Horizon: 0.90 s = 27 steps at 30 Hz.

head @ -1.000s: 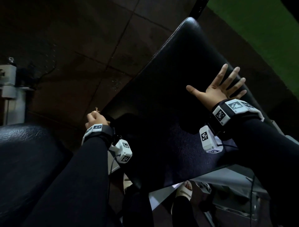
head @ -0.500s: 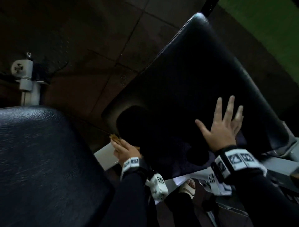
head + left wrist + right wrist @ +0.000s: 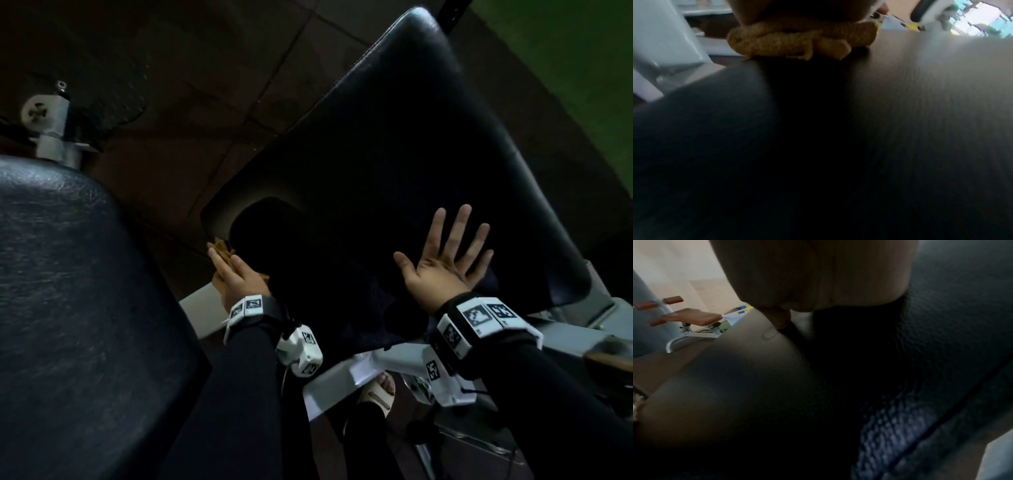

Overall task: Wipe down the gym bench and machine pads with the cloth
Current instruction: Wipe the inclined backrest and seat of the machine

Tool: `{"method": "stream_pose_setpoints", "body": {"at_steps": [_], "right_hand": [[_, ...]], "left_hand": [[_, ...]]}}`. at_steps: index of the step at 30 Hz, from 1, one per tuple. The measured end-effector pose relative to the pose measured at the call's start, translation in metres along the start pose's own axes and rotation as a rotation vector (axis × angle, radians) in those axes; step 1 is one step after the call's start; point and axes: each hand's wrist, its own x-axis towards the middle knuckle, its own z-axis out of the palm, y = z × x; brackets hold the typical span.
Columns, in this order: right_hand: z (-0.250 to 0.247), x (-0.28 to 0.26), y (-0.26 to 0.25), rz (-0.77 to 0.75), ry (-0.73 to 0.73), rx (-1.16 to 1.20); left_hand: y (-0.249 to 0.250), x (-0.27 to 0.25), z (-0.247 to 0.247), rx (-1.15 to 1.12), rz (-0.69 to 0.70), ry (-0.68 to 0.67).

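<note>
A bunched mustard-yellow woven cloth lies under the left hand, whose fingers curl over it and press it against the near-left edge of the broad black padded vinyl bench seat. The left wrist view shows the cloth wadded beneath the fingertips, touching the pad. The right hand, well to the right of the cloth, lies flat on the pad with fingers spread and straight, holding nothing.

The bench pad is black, grained leather-like vinyl with a dull sheen; the cloth is mustard, nubbly terry; the frame is smooth white-painted metal.
</note>
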Motion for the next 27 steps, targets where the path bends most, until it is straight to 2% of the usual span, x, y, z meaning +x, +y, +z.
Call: {"method": "stream_pose_setpoints", "body": {"at_steps": [2, 5, 8, 14, 18, 22, 27], "right_hand": [[0.000, -0.001, 0.000, -0.008, 0.002, 0.000], [-0.002, -0.002, 0.001, -0.025, -0.013, 0.005], [-0.001, -0.003, 0.001, -0.028, -0.009, 0.001], [0.001, -0.003, 0.002, -0.040, 0.013, 0.007], [0.002, -0.002, 0.003, -0.049, 0.042, 0.011], [0.003, -0.003, 0.005, -0.055, 0.057, 0.016], [0.003, -0.003, 0.005, -0.062, 0.041, 0.015]], "left_hand": [[-0.012, -0.024, -0.003, 0.026, 0.015, 0.014], [-0.037, -0.066, -0.007, 0.041, -0.081, 0.004], [-0.057, -0.097, -0.012, 0.027, -0.106, -0.036], [-0.045, -0.062, -0.005, 0.041, -0.068, -0.003], [-0.038, -0.052, 0.000, 0.043, -0.096, 0.001], [-0.054, -0.088, -0.003, 0.124, 0.099, 0.017], [-0.079, -0.134, -0.008, 0.169, 0.159, -0.029]]}}
